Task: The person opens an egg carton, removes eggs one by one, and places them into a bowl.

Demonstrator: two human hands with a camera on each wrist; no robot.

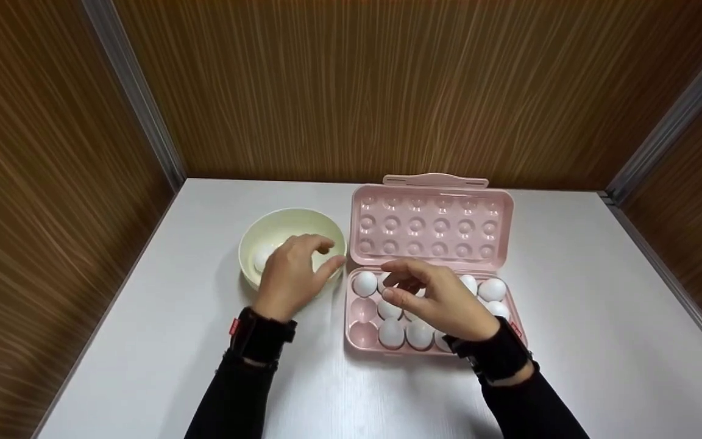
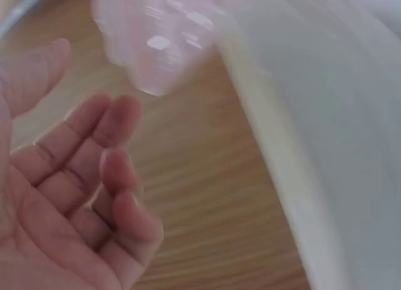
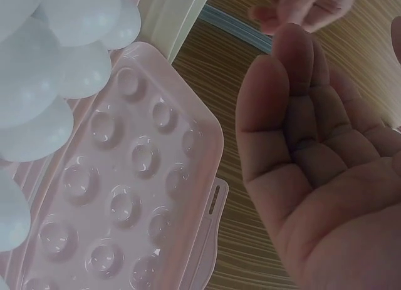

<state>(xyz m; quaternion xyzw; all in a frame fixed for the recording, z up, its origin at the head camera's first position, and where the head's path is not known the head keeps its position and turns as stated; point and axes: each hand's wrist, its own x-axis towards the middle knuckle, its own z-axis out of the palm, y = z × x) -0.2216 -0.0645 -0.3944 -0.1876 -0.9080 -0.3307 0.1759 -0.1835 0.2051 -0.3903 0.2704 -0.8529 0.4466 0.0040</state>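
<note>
Over the front of a pale green bowl (image 1: 265,225) hovers my left hand (image 1: 293,274), thumb and fingers apart with nothing between them. A white egg (image 1: 262,258) lies in the bowl, partly hidden by that hand. My right hand (image 1: 448,302) is above a pink egg box (image 1: 356,347), its fingers loosely bent and holding nothing. White eggs (image 1: 391,333) fill most of the box's visible cups; two cups at its left side are bare. The right hand covers part of the rows. In the right wrist view, the palm (image 3: 338,208) is empty.
The box's dimpled lid (image 1: 430,222) stands open at the back, with a latch flap (image 1: 436,180) on its top edge. Bowl and box stand side by side on a white table (image 1: 144,341). Wood-grain panels (image 1: 351,91) enclose the back and sides.
</note>
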